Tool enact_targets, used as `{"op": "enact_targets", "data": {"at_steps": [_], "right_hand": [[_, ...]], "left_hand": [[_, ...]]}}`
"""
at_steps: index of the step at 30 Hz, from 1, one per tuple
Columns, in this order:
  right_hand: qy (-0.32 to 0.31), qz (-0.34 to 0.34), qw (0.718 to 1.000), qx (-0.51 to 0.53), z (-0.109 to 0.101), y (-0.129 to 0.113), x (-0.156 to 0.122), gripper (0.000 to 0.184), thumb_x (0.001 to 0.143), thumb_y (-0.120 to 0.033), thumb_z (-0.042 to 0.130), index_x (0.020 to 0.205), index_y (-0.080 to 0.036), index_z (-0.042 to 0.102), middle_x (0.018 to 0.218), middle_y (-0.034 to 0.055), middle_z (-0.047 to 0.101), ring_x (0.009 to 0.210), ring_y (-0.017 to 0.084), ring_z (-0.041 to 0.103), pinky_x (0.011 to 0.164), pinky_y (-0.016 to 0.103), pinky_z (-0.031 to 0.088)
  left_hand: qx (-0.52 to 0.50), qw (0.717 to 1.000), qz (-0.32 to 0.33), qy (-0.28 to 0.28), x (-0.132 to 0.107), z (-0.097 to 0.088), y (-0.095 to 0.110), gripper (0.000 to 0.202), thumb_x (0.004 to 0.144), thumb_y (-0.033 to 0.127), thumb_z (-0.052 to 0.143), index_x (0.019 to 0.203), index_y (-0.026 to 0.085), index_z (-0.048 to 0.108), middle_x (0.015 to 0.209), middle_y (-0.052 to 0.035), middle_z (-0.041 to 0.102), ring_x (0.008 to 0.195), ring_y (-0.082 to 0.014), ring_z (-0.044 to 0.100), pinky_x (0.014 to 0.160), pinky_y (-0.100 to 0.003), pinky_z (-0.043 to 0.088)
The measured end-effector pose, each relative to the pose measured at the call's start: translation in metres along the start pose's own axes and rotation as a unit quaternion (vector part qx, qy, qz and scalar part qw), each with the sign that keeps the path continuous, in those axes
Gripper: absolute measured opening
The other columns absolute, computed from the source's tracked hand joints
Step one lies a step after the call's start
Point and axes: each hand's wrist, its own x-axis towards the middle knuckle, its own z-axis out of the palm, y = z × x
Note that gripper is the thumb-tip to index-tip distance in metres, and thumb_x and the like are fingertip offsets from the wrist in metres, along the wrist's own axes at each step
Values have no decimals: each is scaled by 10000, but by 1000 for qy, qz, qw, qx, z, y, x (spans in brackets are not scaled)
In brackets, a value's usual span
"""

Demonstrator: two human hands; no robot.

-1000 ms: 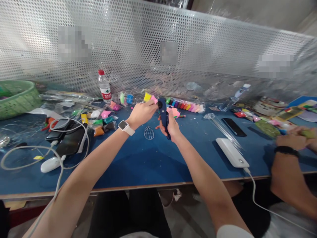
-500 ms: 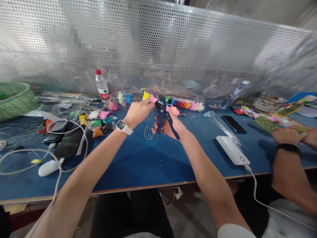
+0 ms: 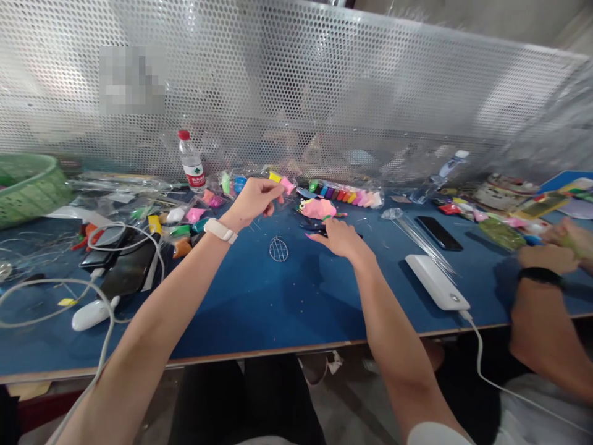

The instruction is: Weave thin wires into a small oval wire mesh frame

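Observation:
My left hand (image 3: 256, 199), with a pale watch strap on the wrist, is raised over the table behind the small wire frame. Its fingers are pinched together, and anything between them is too small to make out. The rounded silver wire frame (image 3: 278, 249) lies on the blue table, touched by neither hand. My right hand (image 3: 341, 240) is low over the dark blue pliers (image 3: 319, 227), thumb stretched out to the left. The hand hides most of the pliers. Just behind them lies a pink clay figure (image 3: 319, 208) with green and yellow bits.
Colourful clay packets (image 3: 349, 196) line the back, below a perforated metal panel (image 3: 259, 80). A red-capped bottle (image 3: 191, 162) and green basket (image 3: 32, 191) stand left. Cables and black devices lie front left. A white power bank (image 3: 435, 281), phone (image 3: 439, 232) and another person's hands (image 3: 549, 256) are right.
The pliers went from upright in my right hand down to the table before the pink figure. My left hand moved away from their jaws, slightly left. The wire frame stayed put.

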Motion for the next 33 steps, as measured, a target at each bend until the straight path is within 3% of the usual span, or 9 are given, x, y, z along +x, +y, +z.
{"op": "enact_targets", "data": {"at_steps": [4,8,13,14,17,20,27,30,33], "right_hand": [[-74,44,993,-77,2,13,-1,611,1139,-506,675,1485,-5,631,1562,393,647,1542,535,600,1234,632,518],[-125,74,988,-48,-3,30,-1,523,1035,-452,834,1376,-68,732,1502,342,684,1459,519,669,1158,588,584],[53,-3,983,177,-3,23,7,490,856,-396,993,1265,-189,822,1390,209,783,1307,431,770,1169,615,607],[100,-46,954,278,0,15,10,485,853,-429,990,1253,-210,826,1343,173,813,1254,386,795,1161,590,625],[170,-134,805,552,12,-19,16,491,878,-681,926,1118,-261,843,1165,94,865,1071,306,838,1058,532,692],[205,-93,750,621,25,-47,18,573,770,-780,969,982,-261,846,963,63,854,860,275,818,925,508,710],[238,-86,755,605,29,-53,15,462,857,-705,892,889,-260,769,859,24,773,770,209,729,746,381,606],[236,-105,776,575,28,-51,14,331,916,-576,829,882,-259,741,865,19,765,814,205,748,783,370,601],[196,-81,769,603,31,-54,14,262,918,-506,790,917,-260,701,882,33,793,833,213,789,809,378,642]], "left_hand": [[-103,993,-45,-41,-2,2,2,208,1090,336,740,1006,156,804,1190,-158,844,553,-83,670,476,-285,440],[-70,996,-43,-31,-3,3,1,185,1058,317,773,961,164,812,1023,-123,808,558,-94,651,492,-297,450],[36,998,3,-57,-6,12,1,325,1053,309,714,761,171,744,688,-15,630,500,-77,488,520,-297,348],[55,995,20,-75,-7,16,0,337,1052,305,696,744,174,732,659,-3,608,516,-82,481,539,-296,355],[111,985,65,-115,-10,30,-2,321,1035,246,643,730,177,716,650,-1,631,599,-105,542,615,-288,406],[134,983,68,-108,-13,40,-3,321,1037,219,607,739,180,720,684,-9,694,619,-109,587,649,-280,429],[181,973,66,-130,-15,40,-4,343,1073,265,593,768,195,734,596,9,651,555,-128,584,668,-295,440],[236,960,120,-90,-14,39,-6,184,1043,220,629,983,193,800,779,-31,757,701,-161,639,724,-311,431],[288,942,147,-90,-15,38,-8,248,1059,194,586,1227,210,768,860,-41,762,724,-182,639,714,-325,395]]}}
